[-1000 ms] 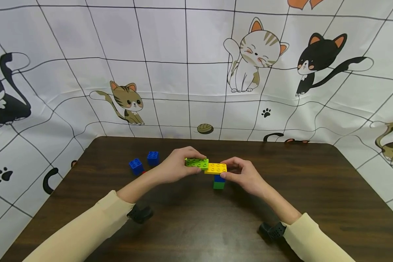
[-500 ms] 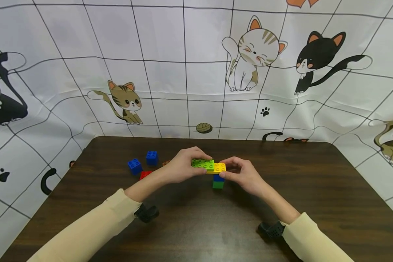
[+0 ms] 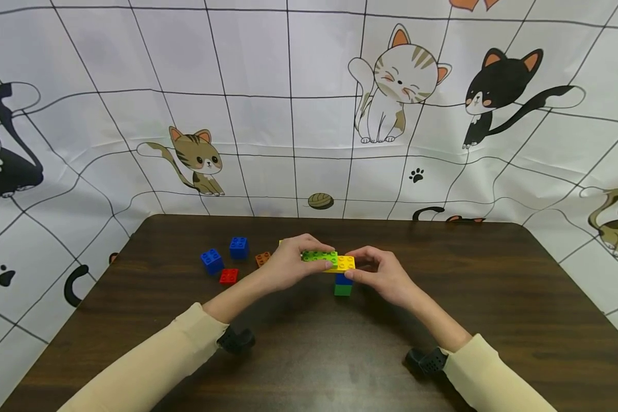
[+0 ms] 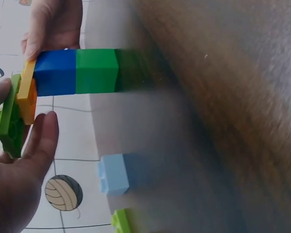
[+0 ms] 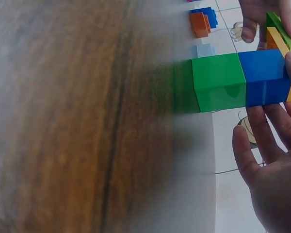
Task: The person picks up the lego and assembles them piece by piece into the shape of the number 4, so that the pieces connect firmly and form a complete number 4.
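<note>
A small tower stands on the table: a green brick at the bottom, a blue brick on it, and a flat yellow brick across the top, jutting left. My right hand pinches the yellow brick's right end; in the right wrist view its other fingers spread beside the blue brick. Between thumb and fingers, my left hand holds a flat lime-green brick. This brick overlaps the yellow one's left part, and in the left wrist view it lies against the yellow brick, slightly tilted. Whether they are fully joined, I cannot tell.
Loose bricks lie left of the tower: two blue ones, including a nearer blue brick, a red brick and an orange brick. A light blue brick shows in the left wrist view. Behind the table hangs a cat-print curtain.
My left hand has moved right with the lime-green brick, bringing it over the yellow brick. The red and orange bricks have come into view behind it. My right hand has hardly moved.
</note>
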A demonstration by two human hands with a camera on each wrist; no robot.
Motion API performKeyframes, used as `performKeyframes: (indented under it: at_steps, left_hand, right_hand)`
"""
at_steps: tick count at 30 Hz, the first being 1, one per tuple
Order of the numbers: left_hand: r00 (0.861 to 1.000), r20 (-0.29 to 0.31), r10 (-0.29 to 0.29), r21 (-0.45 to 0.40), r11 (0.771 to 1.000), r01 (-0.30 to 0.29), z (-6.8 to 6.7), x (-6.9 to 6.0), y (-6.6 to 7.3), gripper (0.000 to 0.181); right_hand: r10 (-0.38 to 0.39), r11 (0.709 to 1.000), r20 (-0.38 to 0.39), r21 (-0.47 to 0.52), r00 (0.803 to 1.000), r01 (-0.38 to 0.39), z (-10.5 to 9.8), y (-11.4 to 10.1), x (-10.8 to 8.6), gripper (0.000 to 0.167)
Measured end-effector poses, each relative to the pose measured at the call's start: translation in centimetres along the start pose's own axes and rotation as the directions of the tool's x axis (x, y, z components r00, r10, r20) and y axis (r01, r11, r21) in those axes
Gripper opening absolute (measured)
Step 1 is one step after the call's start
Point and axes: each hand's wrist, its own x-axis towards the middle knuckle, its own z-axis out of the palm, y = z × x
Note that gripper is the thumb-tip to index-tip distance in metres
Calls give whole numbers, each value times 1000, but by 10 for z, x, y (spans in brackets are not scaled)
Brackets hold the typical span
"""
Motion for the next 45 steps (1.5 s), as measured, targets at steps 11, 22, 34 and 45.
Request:
performKeyframes:
  at_steps: [11, 22, 34, 45]
  left_hand:
    - [997, -67, -32, -67, 997, 27, 8, -1, -5, 30]
    - [997, -47, -56, -170, 984, 47, 7, 2, -6, 30]
    - [997, -21, -73, -210, 975, 67, 7, 2, -10, 31]
    - [1000, 2, -19, -86, 996, 19, -21, -16, -13, 51]
  right_hand:
    - [1, 1000, -13, 1, 1000, -1, 1, 0, 0, 33]
    - [6, 1000, 1, 10, 1000, -6, -1, -1, 1, 34]
    - [22, 1000, -7, 10, 1000, -22, 0, 3, 2, 34]
    - [52, 999, -5, 11, 999, -52, -1, -1, 1, 34]
